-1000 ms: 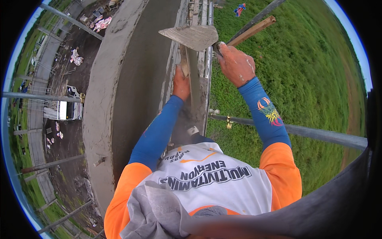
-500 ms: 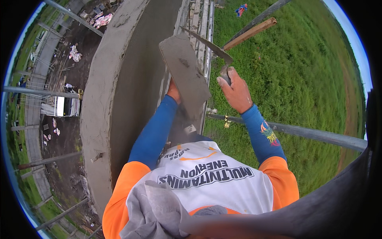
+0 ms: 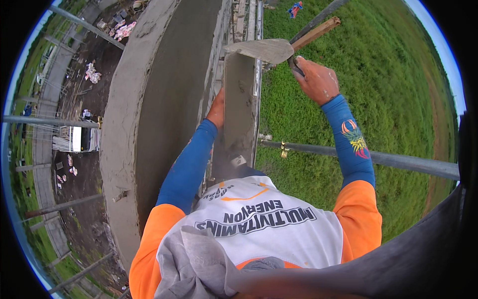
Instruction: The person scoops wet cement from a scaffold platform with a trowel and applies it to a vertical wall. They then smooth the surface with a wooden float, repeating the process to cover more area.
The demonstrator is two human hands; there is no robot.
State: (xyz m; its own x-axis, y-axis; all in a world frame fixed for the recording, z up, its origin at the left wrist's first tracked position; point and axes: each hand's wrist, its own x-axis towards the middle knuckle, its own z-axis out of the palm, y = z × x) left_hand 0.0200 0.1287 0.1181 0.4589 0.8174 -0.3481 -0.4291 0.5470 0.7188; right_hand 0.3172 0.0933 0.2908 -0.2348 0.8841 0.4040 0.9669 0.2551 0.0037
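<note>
My left hand (image 3: 217, 109) is closed at the left edge of a long mortar board (image 3: 240, 94), its fingers partly hidden behind it. Wet grey mortar smears the board's face. Out to the right, my right hand (image 3: 319, 80) grips the handle of a pointing trowel (image 3: 264, 50). The trowel's broad grey blade points left, across the far end of the board; whether they touch I cannot tell. Just left of the board runs a curved concrete wall (image 3: 174, 89) with a smooth, damp-looking plastered side and a rough-edged top.
Scaffold planks (image 3: 242, 22) lie beyond the board. A steel scaffold pipe (image 3: 398, 163) with a brass-coloured clamp (image 3: 284, 149) crosses at the right, and a wooden bar (image 3: 318, 32) slants behind the trowel. Grass lies far below; left of the wall, a building site with more pipes.
My right hand has moved up and right, and the trowel blade has turned from nearly edge-on to flat-side view. The board has swung from a slant to nearly straight ahead.
</note>
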